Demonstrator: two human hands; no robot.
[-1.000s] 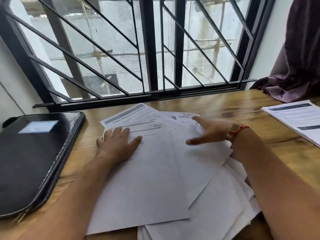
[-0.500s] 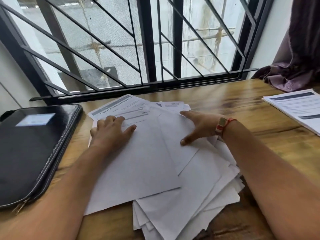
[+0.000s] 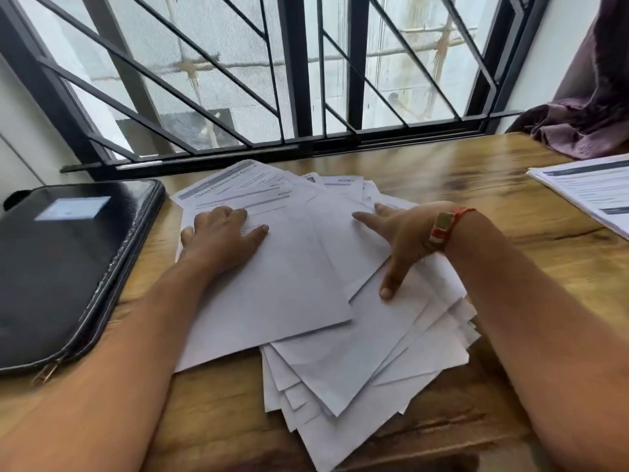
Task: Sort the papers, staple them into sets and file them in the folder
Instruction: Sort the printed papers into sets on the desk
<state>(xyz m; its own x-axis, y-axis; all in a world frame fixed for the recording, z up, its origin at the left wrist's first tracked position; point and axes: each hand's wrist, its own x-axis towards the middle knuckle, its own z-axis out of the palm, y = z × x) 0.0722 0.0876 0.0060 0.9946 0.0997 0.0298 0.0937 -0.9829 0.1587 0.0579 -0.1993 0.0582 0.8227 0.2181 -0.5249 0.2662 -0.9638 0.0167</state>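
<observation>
Head view: the fanned papers point(image 3: 289, 294) lie just right of the closed folder point(image 3: 68, 267). My left hand point(image 3: 221, 236) rests open on the sheets nearest it. My right hand point(image 3: 405, 233), farther off, presses with spread fingers. I'd pin with the left and slide single sheets away from the folder.

Wooden table point(image 3: 459, 172) below barred window point(image 3: 272, 73)

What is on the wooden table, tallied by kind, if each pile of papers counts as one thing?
Black zip folder: 1
Paper piles: 2, the fanned pile and the printed set at the right edge
Hands resting on the fanned pile: 2, left hand and right hand
Total: 5
</observation>
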